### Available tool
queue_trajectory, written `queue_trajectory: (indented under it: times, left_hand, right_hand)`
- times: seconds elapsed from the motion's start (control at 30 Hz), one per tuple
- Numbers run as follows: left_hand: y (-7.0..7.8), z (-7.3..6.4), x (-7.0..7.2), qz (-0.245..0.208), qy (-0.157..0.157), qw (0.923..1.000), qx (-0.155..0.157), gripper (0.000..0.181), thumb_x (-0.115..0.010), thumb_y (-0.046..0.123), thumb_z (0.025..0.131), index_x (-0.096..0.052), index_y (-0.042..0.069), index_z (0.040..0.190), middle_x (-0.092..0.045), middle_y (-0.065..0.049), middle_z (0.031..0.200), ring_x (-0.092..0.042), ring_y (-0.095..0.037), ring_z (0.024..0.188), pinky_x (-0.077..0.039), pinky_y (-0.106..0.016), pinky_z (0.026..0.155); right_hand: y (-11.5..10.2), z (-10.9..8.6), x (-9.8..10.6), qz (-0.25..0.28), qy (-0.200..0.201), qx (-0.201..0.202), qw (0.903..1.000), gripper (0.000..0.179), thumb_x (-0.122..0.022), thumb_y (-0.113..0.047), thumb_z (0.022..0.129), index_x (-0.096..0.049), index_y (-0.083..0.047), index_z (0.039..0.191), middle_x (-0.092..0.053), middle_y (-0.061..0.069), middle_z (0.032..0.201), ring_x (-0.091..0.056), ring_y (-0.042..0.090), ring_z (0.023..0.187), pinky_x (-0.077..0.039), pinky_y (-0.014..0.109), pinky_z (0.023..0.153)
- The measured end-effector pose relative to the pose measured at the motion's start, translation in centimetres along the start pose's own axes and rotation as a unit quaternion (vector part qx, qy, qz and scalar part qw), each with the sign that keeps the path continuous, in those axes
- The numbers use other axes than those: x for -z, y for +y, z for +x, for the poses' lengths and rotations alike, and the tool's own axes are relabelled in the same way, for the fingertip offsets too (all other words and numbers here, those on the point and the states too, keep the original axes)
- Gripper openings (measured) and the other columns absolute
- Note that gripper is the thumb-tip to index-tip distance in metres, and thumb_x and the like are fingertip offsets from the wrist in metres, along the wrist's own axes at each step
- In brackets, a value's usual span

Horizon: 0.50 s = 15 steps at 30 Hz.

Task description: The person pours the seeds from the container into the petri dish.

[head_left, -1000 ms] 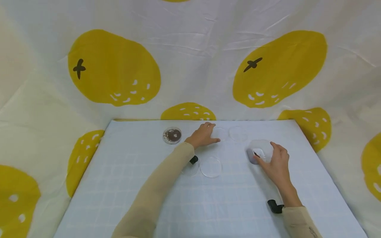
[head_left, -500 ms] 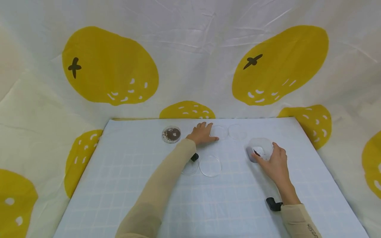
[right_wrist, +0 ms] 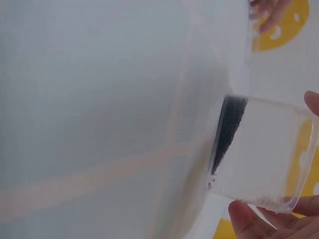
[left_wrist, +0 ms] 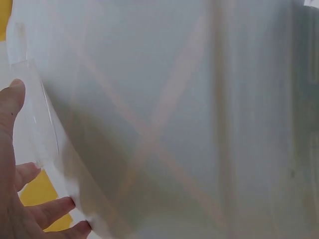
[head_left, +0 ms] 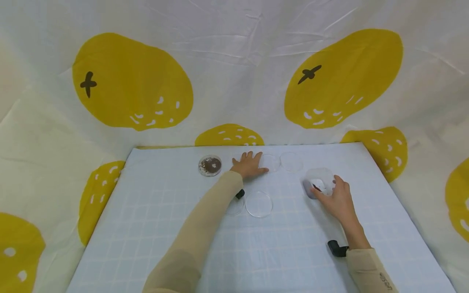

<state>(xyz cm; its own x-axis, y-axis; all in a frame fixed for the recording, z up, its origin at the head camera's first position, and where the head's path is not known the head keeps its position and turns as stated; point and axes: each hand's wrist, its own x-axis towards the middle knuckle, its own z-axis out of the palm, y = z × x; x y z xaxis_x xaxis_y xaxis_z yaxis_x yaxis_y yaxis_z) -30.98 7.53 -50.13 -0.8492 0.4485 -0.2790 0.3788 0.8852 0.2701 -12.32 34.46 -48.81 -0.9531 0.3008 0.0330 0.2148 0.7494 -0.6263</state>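
My left hand lies low at the back of the table, fingers spread, beside a clear petri dish. In the left wrist view its thumb is at the dish's clear rim. My right hand grips a clear plastic container, thumb on one side and fingers on the other. The container is tilted, and dark grains lie along its bottom in the right wrist view. Left of my left hand stands a petri dish of brown and white material.
Another clear round dish is right of the one by my left hand. Nearer the front, a clear ring-like dish sits beside a further clear dish, partly covered by my left sleeve. Fruit-patterned cloth hangs behind the table.
My left hand has drawn slightly left and its fingers have spread, so the dish beside it shows more. The right hand keeps its hold on the container, almost unmoved.
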Motion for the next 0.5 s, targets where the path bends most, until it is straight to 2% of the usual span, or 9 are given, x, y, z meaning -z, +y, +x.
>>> queue_trajectory:
  times: [0.27,0.5]
  left_hand:
    - [0.25,-0.8,0.35,-0.005,-0.008,0.9999,0.012,0.083,-0.045,0.073,0.093,-0.018,0.032,0.16,-0.019,-0.011,0.163,-0.012,-0.048,0.147,-0.018,-0.076,0.106]
    - [-0.01,-0.29,0.04,-0.008,-0.011,0.9998,0.016,0.084,-0.043,0.074,0.092,-0.015,0.034,0.161,-0.016,-0.009,0.164,-0.009,-0.046,0.148,-0.016,-0.075,0.107]
  right_hand:
    - [0.26,0.36,-0.28,0.023,-0.003,-0.01,0.9997,0.106,-0.078,-0.042,0.086,-0.015,0.015,0.151,-0.032,0.041,0.14,-0.037,0.054,0.125,-0.034,0.069,0.1]
    - [0.28,0.55,-0.5,0.046,0.006,-0.009,0.9989,0.107,-0.08,-0.037,0.085,-0.013,0.011,0.153,-0.033,0.038,0.144,-0.036,0.053,0.128,-0.033,0.068,0.101]
